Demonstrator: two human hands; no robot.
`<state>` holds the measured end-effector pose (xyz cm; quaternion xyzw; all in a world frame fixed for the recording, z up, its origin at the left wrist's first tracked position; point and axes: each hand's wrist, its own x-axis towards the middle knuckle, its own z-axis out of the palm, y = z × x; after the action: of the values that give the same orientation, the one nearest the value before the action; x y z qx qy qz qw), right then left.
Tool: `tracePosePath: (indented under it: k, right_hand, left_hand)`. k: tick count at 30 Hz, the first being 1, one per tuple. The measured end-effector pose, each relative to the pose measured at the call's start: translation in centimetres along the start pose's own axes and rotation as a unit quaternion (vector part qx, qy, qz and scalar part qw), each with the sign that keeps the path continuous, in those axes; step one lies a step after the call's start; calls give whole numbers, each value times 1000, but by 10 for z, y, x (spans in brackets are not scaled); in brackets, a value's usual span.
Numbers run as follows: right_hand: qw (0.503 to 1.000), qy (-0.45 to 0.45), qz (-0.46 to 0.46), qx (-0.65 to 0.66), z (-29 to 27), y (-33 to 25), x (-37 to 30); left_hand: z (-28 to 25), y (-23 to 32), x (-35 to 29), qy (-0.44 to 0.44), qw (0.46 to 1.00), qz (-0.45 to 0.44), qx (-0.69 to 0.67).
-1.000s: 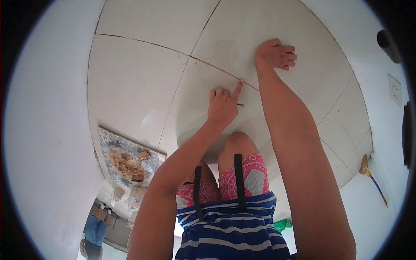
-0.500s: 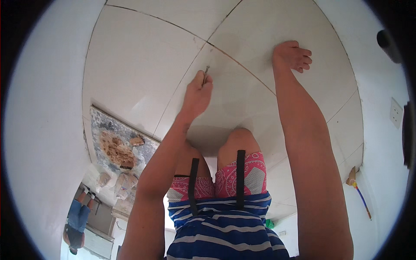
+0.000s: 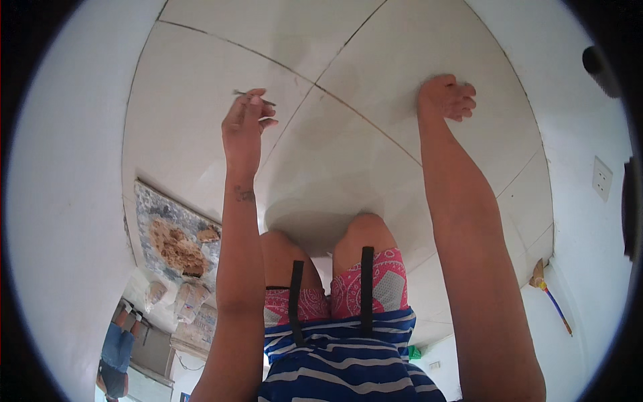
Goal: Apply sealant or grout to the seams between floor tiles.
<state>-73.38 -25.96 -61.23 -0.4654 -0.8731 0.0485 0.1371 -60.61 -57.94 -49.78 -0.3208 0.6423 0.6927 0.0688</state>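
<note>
My left hand (image 3: pixel 242 127) is raised over the pale floor tiles (image 3: pixel 194 87), left of where the joint lines cross. Between its thumb and fingers is a thin dark metal piece that looks like a nail (image 3: pixel 268 103), lying crosswise with both ends sticking out. My right hand (image 3: pixel 447 98) rests at the floor farther right, arm stretched out. Its fingers are loosely bent and somewhat apart, pointing right, and nothing shows in them. A dark joint line (image 3: pixel 234 48) runs between the tiles; a brownish one (image 3: pixel 365 117) slants toward my right forearm.
To the left lies a stained board (image 3: pixel 151 201) with a crumbly brown heap (image 3: pixel 175 246); plastic bags (image 3: pixel 191 300) sit beside it. Another person (image 3: pixel 118 352) is at the lower left. A brush with a blue handle (image 3: pixel 550 293) stands by the right wall, below a socket (image 3: pixel 602 179).
My left hand has moved left and slightly farther away, turning the nail from upright to crosswise. My right hand stays at nearly the same floor spot; the view has shifted a little.
</note>
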Motion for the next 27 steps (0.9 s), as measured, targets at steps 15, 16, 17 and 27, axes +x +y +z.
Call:
tracePosePath:
  k: [15, 16, 17, 27]
  right_hand:
    - [995, -50, 55, -61, -9, -8, -2]
    - [995, -55, 56, -60, -10, -6, -2]
    - [995, -60, 57, -60, -10, -5, -1]
    - [992, -95, 75, -43, -12, -8, -1]
  left_hand:
    - [175, 67, 161, -123, 979, 125, 99]
    - [190, 69, 167, -140, 961, 138, 193]
    - [202, 76, 173, -147, 936, 191, 259]
    - [223, 80, 228, -272, 853, 309, 321]
